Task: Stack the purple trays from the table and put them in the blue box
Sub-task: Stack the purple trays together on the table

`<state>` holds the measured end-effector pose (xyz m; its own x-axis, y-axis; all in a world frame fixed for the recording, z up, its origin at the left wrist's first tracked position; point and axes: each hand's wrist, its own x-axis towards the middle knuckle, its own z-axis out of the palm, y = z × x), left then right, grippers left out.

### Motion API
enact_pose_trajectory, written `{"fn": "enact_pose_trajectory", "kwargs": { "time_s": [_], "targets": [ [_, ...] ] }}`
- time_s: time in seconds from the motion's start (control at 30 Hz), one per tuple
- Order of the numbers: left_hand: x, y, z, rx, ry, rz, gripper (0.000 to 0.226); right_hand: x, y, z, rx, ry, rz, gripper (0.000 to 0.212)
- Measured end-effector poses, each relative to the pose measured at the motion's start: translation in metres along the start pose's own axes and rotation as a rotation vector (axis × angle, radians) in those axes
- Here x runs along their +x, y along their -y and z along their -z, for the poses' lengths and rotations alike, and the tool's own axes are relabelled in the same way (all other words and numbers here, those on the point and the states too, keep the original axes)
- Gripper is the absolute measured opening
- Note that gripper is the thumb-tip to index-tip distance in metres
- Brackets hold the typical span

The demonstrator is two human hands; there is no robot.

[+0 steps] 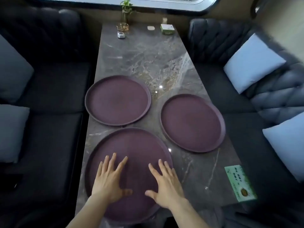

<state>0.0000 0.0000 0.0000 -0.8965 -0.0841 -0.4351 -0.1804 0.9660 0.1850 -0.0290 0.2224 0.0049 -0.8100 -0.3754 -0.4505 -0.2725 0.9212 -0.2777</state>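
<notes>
Three round purple trays lie on a grey marble table (148, 60). The nearest tray (136, 145) sits at the front edge, a second tray (117, 100) is behind it to the left, and a third tray (192, 123) is to the right. My left hand (110, 180) and my right hand (166, 185) hover flat over the nearest tray, palms down, fingers spread, holding nothing. No blue box is in view.
A green tissue box (240, 183) lies at the table's near right edge. At the far end stand a small plant in a glass vase (125, 12), a green box (167, 29) and small items. Dark sofas with pale cushions (253, 63) flank the table.
</notes>
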Motion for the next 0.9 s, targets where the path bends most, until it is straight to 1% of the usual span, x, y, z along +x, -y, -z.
{"fn": "enact_pose_trajectory", "kwargs": {
  "time_s": [0.03, 0.1, 0.3, 0.43, 0.53, 0.6, 0.67, 0.73, 0.83, 0.9],
  "targets": [
    [0.002, -0.001, -0.003, 0.009, 0.048, -0.016, 0.130, 0.000, -0.003, -0.002, -0.004, 0.018, -0.016, 0.100],
    [0.004, -0.005, -0.011, 0.030, 0.067, -0.017, 0.133, 0.001, -0.010, -0.008, -0.048, 0.006, -0.053, 0.102],
    [0.012, -0.016, -0.025, 0.015, -0.017, -0.036, 0.136, -0.007, -0.034, -0.022, -0.090, -0.087, -0.073, 0.103],
    [0.016, -0.032, -0.029, 0.007, -0.031, -0.060, 0.136, -0.013, -0.049, -0.017, -0.064, -0.093, -0.093, 0.102],
    [0.017, -0.045, -0.030, 0.012, -0.017, -0.049, 0.135, -0.015, -0.056, -0.010, -0.039, -0.070, -0.094, 0.098],
    [0.018, -0.048, -0.029, 0.011, 0.012, -0.038, 0.133, -0.015, -0.059, -0.004, 0.019, -0.058, -0.069, 0.090],
    [0.018, -0.051, -0.024, -0.009, 0.012, -0.035, 0.123, -0.013, -0.063, 0.005, 0.148, -0.128, -0.060, 0.074],
    [0.022, -0.059, -0.016, -0.061, -0.066, -0.046, 0.104, -0.011, -0.072, 0.019, 0.260, -0.247, -0.093, 0.056],
    [0.041, -0.081, 0.002, -0.208, -0.205, -0.027, 0.080, -0.003, -0.101, 0.042, 0.288, -0.406, -0.187, 0.036],
    [0.063, -0.102, 0.016, -0.303, -0.245, 0.006, 0.072, 0.004, -0.128, 0.057, 0.307, -0.448, -0.268, 0.030]
  ]
}}
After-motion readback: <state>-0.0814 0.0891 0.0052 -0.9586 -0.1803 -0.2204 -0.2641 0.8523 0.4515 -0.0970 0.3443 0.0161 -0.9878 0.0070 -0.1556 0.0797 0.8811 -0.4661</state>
